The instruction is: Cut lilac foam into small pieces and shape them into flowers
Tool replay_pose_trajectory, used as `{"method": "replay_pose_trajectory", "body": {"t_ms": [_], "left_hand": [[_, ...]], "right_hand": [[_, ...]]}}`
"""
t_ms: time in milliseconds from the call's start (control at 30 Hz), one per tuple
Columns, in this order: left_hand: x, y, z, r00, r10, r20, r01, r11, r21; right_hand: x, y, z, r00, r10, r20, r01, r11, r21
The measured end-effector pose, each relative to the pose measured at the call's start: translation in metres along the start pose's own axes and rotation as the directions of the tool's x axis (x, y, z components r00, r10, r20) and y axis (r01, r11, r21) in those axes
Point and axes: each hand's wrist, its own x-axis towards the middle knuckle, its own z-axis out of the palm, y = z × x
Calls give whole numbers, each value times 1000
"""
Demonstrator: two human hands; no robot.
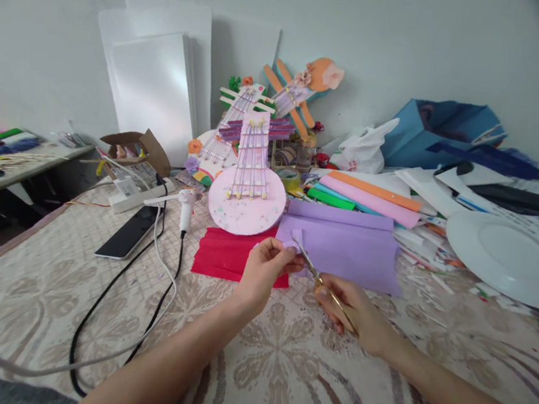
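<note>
- Right hand (359,312): wrapped around the gold-coloured handles of the scissors (309,266), firm grip. Blades point up and to the left, tips at the paper piece; can't tell if the blades are parted.
- Left hand (263,271): thumb and fingers pinched together on the small lilac paper piece (299,233), which sits at the blade tips, above the seam between the red and lilac sheets.
- Under it all: beige floral tablecloth (279,364).
- Lilac crepe paper sheet (355,257): flat, just beyond the right hand, far edge folded.
- Red crepe paper sheet (214,254): creased, beside the lilac one, partly behind the left hand.
- Right side: white plate (512,257) on paper scraps.
- Left side: black phone (128,232) lying flat; white glue gun (186,212) standing near it, black cable (180,255) off its lower end. Pale cable (54,370) runs out to the left edge.
- Past the sheets: pink paper guitar (249,214), round body, purple strings, leaning back. Two more craft instruments behind it, one with an orange round end (322,74).
- Right of the guitar: yellowish tape roll (289,178), then orange, pink, blue and green paper rolls.
- Behind those: white plastic bag (366,151), blue bag (403,136).
- Back left: power strip (138,197), open cardboard box (155,152).
- Farthest: white boards (152,92) against the pale wall (400,28).
</note>
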Motion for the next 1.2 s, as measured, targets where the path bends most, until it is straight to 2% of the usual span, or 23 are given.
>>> {"method": "replay_pose_trajectory", "body": {"t_ms": [367, 567, 700, 800, 967, 1200], "left_hand": [[-1, 1, 1, 1000, 0, -5, 0, 1000, 8], [-1, 2, 1, 1000, -11, 8, 10, 1000, 21], [-1, -1, 1, 997, -37, 61, 30, 992, 119], [-1, -3, -1, 994, -57, 90, 38, 979, 200], [-1, -6, -1, 992, -62, 109, 35, 970, 242], [-6, -9, 3, 988, -99, 118, 58, 950, 308]], "right_hand": [[-1, 0, 1, 999, 25, -21, -25, 1000, 11], [2, 1, 4, 997, 70, -44, -64, 990, 126], [5, -2, -1, 991, 68, -116, -45, 979, 197], [6, -4, -5, 985, 52, -162, -24, 985, 173], [6, -7, -7, 978, 24, -207, 6, 990, 144], [5, -8, -6, 987, -24, -156, 37, 996, 79]]}}
